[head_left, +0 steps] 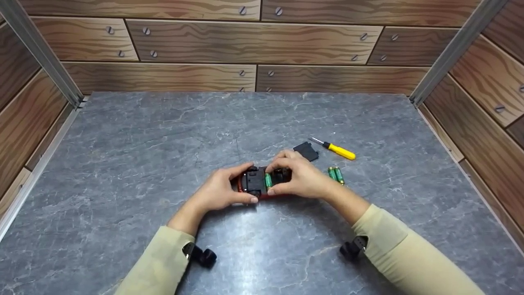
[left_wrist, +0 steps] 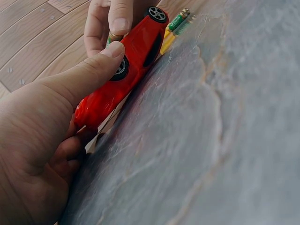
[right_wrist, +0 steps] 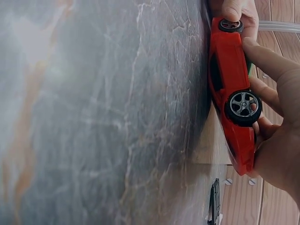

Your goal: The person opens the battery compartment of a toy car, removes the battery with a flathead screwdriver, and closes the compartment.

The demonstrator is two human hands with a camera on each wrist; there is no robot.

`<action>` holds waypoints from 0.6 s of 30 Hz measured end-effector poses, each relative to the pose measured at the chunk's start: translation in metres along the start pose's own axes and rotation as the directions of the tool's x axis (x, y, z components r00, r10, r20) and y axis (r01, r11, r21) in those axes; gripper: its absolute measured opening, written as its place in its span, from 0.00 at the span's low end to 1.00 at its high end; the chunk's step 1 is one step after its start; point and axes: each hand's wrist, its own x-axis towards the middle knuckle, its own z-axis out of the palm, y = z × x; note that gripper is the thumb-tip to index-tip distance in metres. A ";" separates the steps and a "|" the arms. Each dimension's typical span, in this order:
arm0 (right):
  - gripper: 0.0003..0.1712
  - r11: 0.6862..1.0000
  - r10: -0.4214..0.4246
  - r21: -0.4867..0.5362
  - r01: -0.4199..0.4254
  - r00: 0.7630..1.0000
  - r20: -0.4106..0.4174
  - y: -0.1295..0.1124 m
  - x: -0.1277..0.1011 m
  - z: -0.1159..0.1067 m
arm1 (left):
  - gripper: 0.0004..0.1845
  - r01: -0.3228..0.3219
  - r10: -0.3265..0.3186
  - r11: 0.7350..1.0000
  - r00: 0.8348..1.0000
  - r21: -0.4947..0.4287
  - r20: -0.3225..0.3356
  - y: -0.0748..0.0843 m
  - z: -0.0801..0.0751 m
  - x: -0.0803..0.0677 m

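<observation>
A grey stone-patterned desk (head_left: pixel 123 164) fills the view, closed in on three sides by walls (head_left: pixel 196 41) printed with wood planks and screw heads. Two arms in beige sleeves (head_left: pixel 409 254) reach in from the near edge and meet over the middle of the desk. There a red toy car (head_left: pixel 262 182) lies upside down on the surface, its black underside facing up with the battery bay open and one green battery (head_left: pixel 268 180) sitting in it. The left hand (head_left: pixel 223 190) grips the left end of the car, thumb on the near side by a wheel and fingers curled round the far side. The right hand (head_left: pixel 301 176) is curled round the right end of the car, its thumb on the near side and its fingers over the top beside the green battery. Just behind the right hand lies a small black cover (head_left: pixel 307 150), and beside that a screwdriver (head_left: pixel 333 149) with a yellow handle. Two more green batteries (head_left: pixel 335 174) lie side by side on the desk, just right of the right hand, between it and the screwdriver.
</observation>
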 end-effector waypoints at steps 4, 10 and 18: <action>0.27 0.999 -0.010 0.044 0.012 0.999 -0.037 0.001 -0.004 -0.004 | 0.54 -0.006 0.006 1.000 1.000 0.001 0.002 0.000 0.000 0.000; 0.29 0.998 -0.015 0.059 0.020 0.996 -0.085 0.001 -0.012 -0.018 | 0.54 -0.004 0.004 1.000 1.000 0.002 0.003 0.000 0.000 0.000; 0.29 0.995 -0.016 0.093 0.030 0.989 -0.147 0.015 -0.028 -0.043 | 0.56 0.032 -0.032 0.999 0.999 -0.011 0.000 0.001 0.001 0.000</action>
